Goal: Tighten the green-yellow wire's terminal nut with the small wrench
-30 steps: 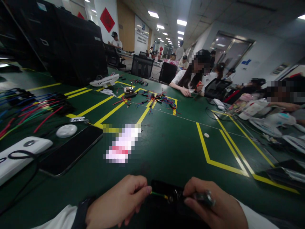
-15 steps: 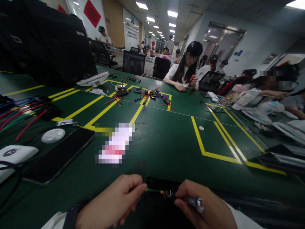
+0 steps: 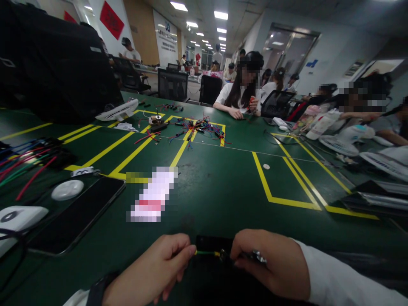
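My left hand (image 3: 161, 261) is closed, pinching one end of a thin green wire (image 3: 208, 253) with yellow ends. The wire runs level to the right toward a small shiny metal piece (image 3: 224, 255) just at the fingertips of my right hand (image 3: 269, 259). That hand is closed around a silver wrench (image 3: 259, 256); its head shows past the fingers, and most of the rest is hidden. Whether the metal piece belongs to the wrench, I cannot tell. Behind and below the wire lies a flat black object (image 3: 212, 242), dark and partly covered by my hands.
Left of my hands lie a black phone (image 3: 79, 214), a round white case (image 3: 67, 190) and bundled coloured wires (image 3: 35, 159). A blurred-out bright slip (image 3: 154, 193) lies ahead. Farther off are a wire pile (image 3: 197, 127) and a small motor (image 3: 156, 120). A co-worker (image 3: 240, 89) sits opposite.
My right hand has turned and risen slightly, so less of the wrench head shows. My left hand keeps its pinch on the wire. The view has shifted slightly.
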Motion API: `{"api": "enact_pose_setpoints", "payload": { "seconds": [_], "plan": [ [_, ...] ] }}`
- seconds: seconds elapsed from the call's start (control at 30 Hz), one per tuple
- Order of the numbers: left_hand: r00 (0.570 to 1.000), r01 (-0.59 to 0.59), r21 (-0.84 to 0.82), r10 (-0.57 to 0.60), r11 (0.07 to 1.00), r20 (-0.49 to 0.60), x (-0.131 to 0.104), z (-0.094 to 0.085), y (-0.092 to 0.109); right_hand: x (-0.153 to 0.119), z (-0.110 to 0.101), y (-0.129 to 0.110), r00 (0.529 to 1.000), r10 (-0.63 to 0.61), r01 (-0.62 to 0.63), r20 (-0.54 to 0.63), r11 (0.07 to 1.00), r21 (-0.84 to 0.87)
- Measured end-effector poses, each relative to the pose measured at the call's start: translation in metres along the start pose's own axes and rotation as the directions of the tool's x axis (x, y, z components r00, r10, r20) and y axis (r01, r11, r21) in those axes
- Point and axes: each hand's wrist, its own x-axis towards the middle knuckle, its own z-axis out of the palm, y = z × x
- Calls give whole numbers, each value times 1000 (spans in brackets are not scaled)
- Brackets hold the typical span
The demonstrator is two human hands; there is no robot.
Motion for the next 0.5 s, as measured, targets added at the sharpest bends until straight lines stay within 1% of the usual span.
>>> {"api": "enact_pose_setpoints", "payload": {
  "seconds": [0.17, 0.3, 0.4, 0.5],
  "plan": [
    [1000, 9, 25, -8, 1000, -13, 0, 1, -2, 5, -8, 2, 998, -41, 40, 49, 999, 22],
    [1000, -2, 17, 2, 1000, 0, 0, 1, -3, 8, -7, 4, 998, -58, 56, 38, 997, 61],
    [1000, 5, 7, -5, 1000, -2, 0, 2, -1, 4, -6, 7, 999, -22, 25, -31, 993, 113],
    [1000, 19, -7, -19, 1000, 3, 1, 2, -1, -5, -2, 7, 987, 84, -60, -138, 985, 164]
  ]
}}
